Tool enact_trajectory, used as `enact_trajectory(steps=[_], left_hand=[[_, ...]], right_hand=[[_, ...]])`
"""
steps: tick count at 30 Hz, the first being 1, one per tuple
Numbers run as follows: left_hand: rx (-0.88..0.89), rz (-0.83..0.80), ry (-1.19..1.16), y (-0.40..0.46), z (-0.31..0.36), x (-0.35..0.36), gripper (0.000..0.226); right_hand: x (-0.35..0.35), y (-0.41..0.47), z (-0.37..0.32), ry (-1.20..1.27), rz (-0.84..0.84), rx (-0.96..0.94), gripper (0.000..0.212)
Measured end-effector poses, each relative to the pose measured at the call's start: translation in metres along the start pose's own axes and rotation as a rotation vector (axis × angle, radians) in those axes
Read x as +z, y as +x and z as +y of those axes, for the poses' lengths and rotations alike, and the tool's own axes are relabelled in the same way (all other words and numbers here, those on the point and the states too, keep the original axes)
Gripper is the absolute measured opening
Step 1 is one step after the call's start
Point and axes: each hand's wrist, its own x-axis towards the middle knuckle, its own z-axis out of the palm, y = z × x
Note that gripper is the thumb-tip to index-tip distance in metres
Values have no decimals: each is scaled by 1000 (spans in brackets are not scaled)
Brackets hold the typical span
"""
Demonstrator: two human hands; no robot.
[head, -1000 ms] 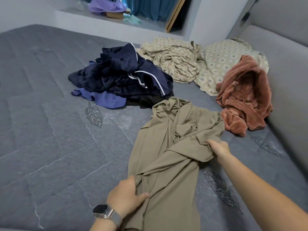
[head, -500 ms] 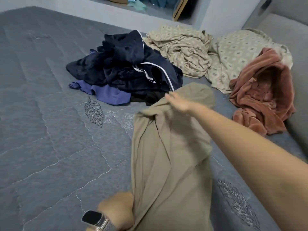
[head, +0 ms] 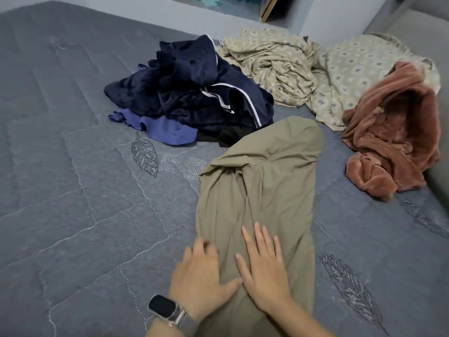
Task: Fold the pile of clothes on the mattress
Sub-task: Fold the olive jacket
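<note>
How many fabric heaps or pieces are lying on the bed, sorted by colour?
Olive garment, under both hands: 1
Dark navy pile, with a purple piece at its edge: 1
Cream patterned bedding: 1
Rust fleece: 1
Total: 4; pieces inside the navy pile cannot be counted.

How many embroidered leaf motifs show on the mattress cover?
3: one leaf left of the khaki garment, one right of it, one below the rust fleece. Clothes may hide more.
</note>
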Motion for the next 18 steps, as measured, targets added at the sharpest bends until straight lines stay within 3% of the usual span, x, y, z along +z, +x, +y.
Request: enact_trajectory(steps=[3, 5, 7, 10, 11, 12, 14, 15, 18], left_hand=[[-54, -77, 93, -6, 13, 3, 72], [-64, -78, 106, -8, 20, 1, 66], [-53, -110, 104, -9, 25, 1, 67], [-39, -172, 125, -15, 32, 0, 73], [-38, -171, 157, -17, 33, -1, 67], [-37, -164, 191, -19, 33, -2, 57], [-41, -159, 230, -20, 29, -3, 39], [-51, -162, 226, -19, 25, -5, 36], [-101, -174, 191, -15, 9, -11, 40]], right_hand=[[-9, 0, -7, 452, 40, 45, 66], [-18, 15, -5, 634, 174, 133, 64], [-30, 41, 2, 619, 235, 257, 72], [-53, 93, 9, 495, 16, 411, 95], [-57, 109, 10, 431, -68, 460, 91], [-61, 123, 8, 360, -139, 494, 74], [-67, 143, -2, 276, -139, 465, 21], [-68, 152, -9, 293, -93, 437, 11], [-63, 169, -31, 450, 107, 330, 10]])
